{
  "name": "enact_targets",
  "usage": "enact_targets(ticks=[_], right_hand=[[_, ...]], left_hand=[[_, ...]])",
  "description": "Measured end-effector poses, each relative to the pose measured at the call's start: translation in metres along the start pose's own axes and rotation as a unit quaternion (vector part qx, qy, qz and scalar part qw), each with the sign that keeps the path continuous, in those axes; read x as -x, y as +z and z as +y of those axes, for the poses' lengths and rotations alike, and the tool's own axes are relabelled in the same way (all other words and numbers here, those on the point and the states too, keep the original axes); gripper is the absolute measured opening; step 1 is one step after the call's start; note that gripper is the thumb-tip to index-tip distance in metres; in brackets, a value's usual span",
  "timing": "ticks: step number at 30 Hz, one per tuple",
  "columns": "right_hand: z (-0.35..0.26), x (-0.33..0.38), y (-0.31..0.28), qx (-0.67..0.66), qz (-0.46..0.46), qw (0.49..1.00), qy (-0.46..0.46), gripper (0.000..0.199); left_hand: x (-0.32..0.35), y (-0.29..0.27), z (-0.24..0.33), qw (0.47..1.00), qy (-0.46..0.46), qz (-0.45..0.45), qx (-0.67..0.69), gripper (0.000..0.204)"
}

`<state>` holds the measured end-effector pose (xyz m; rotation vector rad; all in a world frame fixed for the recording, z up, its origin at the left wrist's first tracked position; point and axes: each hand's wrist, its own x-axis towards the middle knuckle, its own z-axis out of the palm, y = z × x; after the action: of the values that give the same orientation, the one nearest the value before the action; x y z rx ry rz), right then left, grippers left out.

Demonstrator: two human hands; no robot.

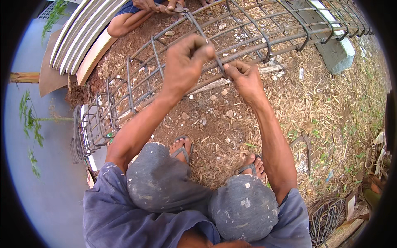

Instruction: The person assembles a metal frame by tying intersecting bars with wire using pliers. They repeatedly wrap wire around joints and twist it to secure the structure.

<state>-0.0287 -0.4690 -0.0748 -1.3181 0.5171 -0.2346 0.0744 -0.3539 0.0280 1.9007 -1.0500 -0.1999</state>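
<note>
The cage (268,44) is stretching across the ground before the person, passing over a block (340,58) at right. The right hand (246,80) is pinching the near end of a bar (218,62); the left hand (187,64) is curling its fingers beside it, but whether they are gripping anything, I cannot tell. A co-worker's hands (145,4) are crowding the far side, boards (84,31) are standing nearby at left, and rods (326,219) are lying at lower right.
</note>
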Motion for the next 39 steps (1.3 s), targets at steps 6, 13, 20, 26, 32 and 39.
enact_targets(ticks=[6, 13, 20, 26, 32, 39], right_hand=[[0.005, 0.002, -0.007, -0.011, -0.018, 0.995, -0.097, 0.030], [-0.001, -0.001, 0.004, 0.181, 0.068, 0.965, -0.177, 0.022], [0.023, -0.011, 0.031, 0.268, 0.229, 0.863, -0.361, 0.012], [0.024, -0.004, 0.032, 0.254, 0.238, 0.872, -0.345, 0.011], [0.003, 0.014, 0.032, 0.259, 0.187, 0.928, -0.194, 0.016], [-0.022, 0.026, 0.025, 0.234, 0.129, 0.961, -0.075, 0.021]], left_hand=[[0.029, -0.015, -0.032, 0.852, 0.396, -0.212, -0.269, 0.011], [0.008, -0.048, -0.046, 0.969, 0.099, -0.216, -0.066, 0.027], [-0.059, -0.023, -0.094, 0.847, -0.270, -0.443, 0.113, 0.038], [-0.056, -0.008, -0.103, 0.832, -0.272, -0.464, 0.132, 0.024], [-0.070, -0.018, -0.086, 0.921, -0.155, -0.357, 0.017, 0.019], [-0.021, -0.015, -0.041, 0.981, 0.055, -0.142, -0.119, 0.016]])
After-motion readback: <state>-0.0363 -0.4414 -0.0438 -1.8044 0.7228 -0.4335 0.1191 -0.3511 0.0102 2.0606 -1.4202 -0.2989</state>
